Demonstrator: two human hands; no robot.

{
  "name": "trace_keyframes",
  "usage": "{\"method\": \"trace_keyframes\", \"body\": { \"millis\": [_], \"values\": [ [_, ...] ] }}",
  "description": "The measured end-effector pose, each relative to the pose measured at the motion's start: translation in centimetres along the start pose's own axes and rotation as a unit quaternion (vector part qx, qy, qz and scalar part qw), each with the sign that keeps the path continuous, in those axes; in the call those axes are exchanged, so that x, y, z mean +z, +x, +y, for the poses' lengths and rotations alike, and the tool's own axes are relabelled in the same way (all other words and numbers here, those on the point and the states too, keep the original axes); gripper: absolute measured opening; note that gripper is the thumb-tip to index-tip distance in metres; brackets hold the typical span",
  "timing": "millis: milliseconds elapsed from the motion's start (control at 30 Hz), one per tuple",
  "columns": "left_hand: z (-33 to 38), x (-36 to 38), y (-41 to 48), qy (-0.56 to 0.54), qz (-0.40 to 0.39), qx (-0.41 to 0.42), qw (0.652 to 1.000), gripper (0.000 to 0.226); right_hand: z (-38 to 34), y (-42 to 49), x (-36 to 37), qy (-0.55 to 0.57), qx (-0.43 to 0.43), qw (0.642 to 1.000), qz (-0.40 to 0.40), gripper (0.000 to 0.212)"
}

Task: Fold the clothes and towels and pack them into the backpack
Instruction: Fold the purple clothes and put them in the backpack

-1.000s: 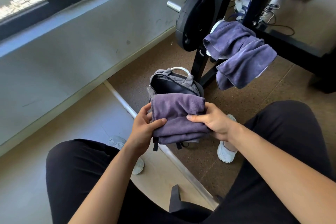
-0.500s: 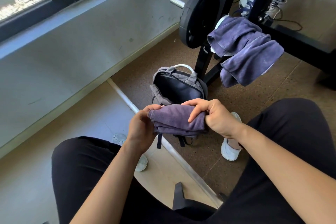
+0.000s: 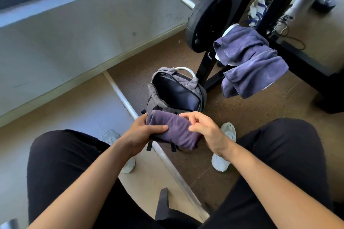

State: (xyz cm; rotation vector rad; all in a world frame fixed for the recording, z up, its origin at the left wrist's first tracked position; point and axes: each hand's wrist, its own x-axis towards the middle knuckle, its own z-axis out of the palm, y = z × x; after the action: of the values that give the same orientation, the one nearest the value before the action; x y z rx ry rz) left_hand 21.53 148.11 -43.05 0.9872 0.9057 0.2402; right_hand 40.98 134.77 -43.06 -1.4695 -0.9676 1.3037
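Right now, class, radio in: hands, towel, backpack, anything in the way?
Left hand grips folded towel. Right hand at its other end, grip unclear. Backpack open on floor, mouth unblocked. More towels draped behind it.

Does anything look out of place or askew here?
Nothing damaged or spilled. The purple towels hang crumpled and lopsided on the weight rack, not yet folded. The backpack stands open on the floor, and the left hand holds a folded towel near its opening.
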Motion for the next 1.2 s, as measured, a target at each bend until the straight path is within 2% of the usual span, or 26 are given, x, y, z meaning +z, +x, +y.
{"method": "trace_keyframes", "body": {
  "millis": [67, 133, 233, 333, 467, 567, 667, 733, 767, 900, 967, 1067, 1200],
  "values": [
    [0.0, 0.1, 0.3, 0.021, -0.033, 0.033, 0.999, 0.040, 0.6, 0.2, -0.5, 0.012, 0.028, 1.000, 0.002, 0.042],
    [0.2, 0.3, 0.8, 0.058, -0.043, 0.072, 0.995, 0.042, 0.6, 0.7, -0.6, -0.022, 0.032, 0.999, -0.008, 0.060],
    [0.3, 0.1, 2.7, 0.137, -0.011, 0.118, 0.983, 0.045, 0.8, 1.3, -0.9, -0.093, 0.017, 0.996, 0.003, 0.061],
    [0.6, -0.6, 5.1, 0.241, -0.017, 0.159, 0.957, 0.052, 0.5, 2.2, -1.8, -0.161, 0.006, 0.987, 0.010, 0.066],
    [2.4, -2.4, 9.3, 0.432, -0.070, 0.192, 0.878, 0.055, -0.6, 4.1, -4.0, -0.190, 0.021, 0.979, 0.069, 0.069],
    [3.5, -4.5, 13.6, 0.591, -0.022, 0.215, 0.777, 0.049, -0.8, 6.5, -5.5, -0.224, 0.018, 0.966, 0.126, 0.066],
    [4.2, -5.9, 17.2, 0.665, 0.052, 0.205, 0.717, 0.041, -0.3, 9.7, -6.4, -0.279, 0.028, 0.953, 0.115, 0.065],
    [4.3, -6.7, 19.3, 0.691, 0.077, 0.228, 0.682, 0.019, 0.3, 12.0, -6.9, -0.319, 0.035, 0.941, 0.104, 0.065],
    [4.3, -7.1, 20.4, 0.704, 0.073, 0.253, 0.660, 0.023, 0.8, 13.1, -7.1, -0.342, 0.038, 0.934, 0.097, 0.064],
    [4.8, -8.1, 23.3, 0.749, -0.051, 0.286, 0.595, 0.095, 3.1, 16.8, -7.1, -0.426, 0.029, 0.903, 0.048, 0.062],
    [5.4, -8.5, 24.4, 0.770, -0.093, 0.275, 0.569, 0.120, 4.6, 18.6, -6.6, -0.451, 0.027, 0.892, 0.013, 0.062],
    [5.4, -9.1, 25.9, 0.792, -0.119, 0.263, 0.537, 0.141, 6.5, 21.4, -5.6, -0.500, 0.034, 0.865, -0.015, 0.061],
    [4.6, -8.7, 27.0, 0.801, -0.138, 0.263, 0.520, 0.148, 8.8, 23.9, -3.2, -0.571, 0.050, 0.819, -0.036, 0.058]
  ]
}}
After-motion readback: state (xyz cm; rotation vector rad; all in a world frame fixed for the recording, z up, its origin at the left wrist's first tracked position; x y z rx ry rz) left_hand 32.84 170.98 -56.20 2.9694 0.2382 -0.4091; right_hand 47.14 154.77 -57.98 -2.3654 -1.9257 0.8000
